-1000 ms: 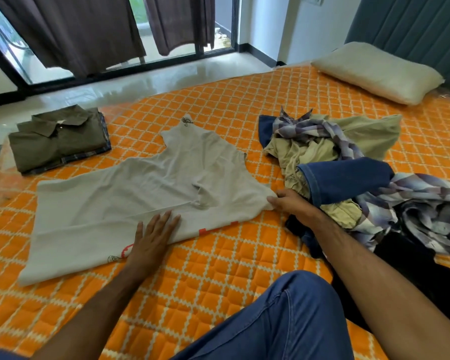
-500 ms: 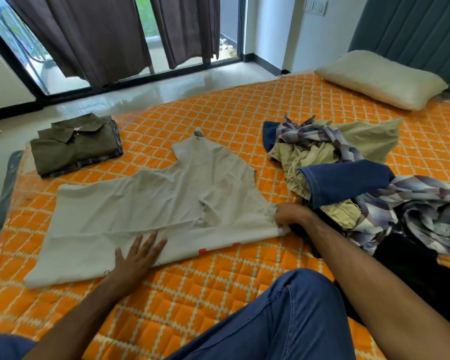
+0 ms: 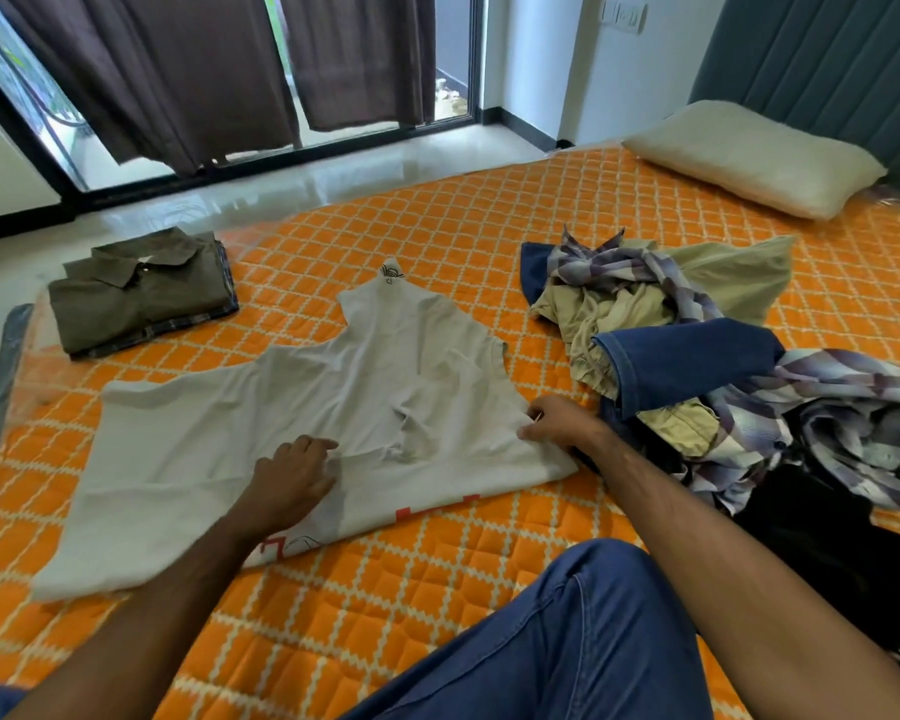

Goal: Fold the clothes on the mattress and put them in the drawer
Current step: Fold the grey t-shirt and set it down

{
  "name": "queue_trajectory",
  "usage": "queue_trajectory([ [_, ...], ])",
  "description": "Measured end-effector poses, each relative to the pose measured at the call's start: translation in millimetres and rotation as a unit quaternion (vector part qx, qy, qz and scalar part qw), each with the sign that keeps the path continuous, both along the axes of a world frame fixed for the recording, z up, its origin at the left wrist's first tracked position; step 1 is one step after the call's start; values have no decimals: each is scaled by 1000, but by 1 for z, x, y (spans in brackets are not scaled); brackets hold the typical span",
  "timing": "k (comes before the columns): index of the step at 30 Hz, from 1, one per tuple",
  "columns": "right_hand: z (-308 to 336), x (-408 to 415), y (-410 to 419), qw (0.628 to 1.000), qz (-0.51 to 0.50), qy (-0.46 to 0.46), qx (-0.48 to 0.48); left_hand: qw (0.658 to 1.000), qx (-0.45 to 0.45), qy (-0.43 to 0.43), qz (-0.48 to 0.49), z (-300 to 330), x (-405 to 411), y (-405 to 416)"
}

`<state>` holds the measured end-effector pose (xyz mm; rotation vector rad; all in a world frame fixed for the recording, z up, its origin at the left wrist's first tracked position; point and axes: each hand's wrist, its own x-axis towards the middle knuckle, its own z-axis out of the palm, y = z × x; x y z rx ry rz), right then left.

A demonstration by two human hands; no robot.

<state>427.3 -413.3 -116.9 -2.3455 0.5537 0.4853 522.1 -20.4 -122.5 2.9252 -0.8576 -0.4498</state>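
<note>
Evidently mid-fold in the head view, the white T-shirt [image 3: 292,433] lies spread near the mattress [image 3: 437,589] front edge, left hand [image 3: 287,478] gripping its middle, right hand [image 3: 559,423] pinching its right edge; next, lift and fold across.

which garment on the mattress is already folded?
The olive shirt, far left: a neat rectangle with its collar on top. The grey shirt lies spread flat; the pile is a crumpled heap.

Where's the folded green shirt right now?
In the head view, the folded green shirt sits at the far left of the mattress, near the edge by the window, beyond and left of the white shirt.
</note>
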Motion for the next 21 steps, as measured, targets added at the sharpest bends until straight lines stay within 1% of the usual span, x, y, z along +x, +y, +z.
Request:
queue_trajectory([
  [2,-1,5,0,1000,-1,4,3,997,-36,58,37,-3,6,-20],
  [3,-1,6,0,1000,-4,4,13,991,-68,94,59,-4,10,-29],
  [5,-3,8,-3,999,1,0,41,975,-141,154,78,-7,20,-48],
  [6,-6,10,-6,999,6,-1,52,967,-158,181,85,-8,24,-58],
  [8,-12,9,-10,998,3,-1,69,954,-165,235,91,-1,27,-77],
  [11,-19,12,-18,995,-13,14,96,935,-176,300,70,-2,30,-98],
  [14,-12,20,-23,993,4,17,115,915,-235,322,70,1,32,-98],
  [16,-1,27,-29,990,-1,-6,139,905,-273,315,88,1,35,-93],
  [19,12,41,-29,985,-24,-36,169,915,-294,264,81,-2,38,-88],
  [21,9,47,-25,988,-41,-31,143,922,-288,243,90,-4,38,-87],
])
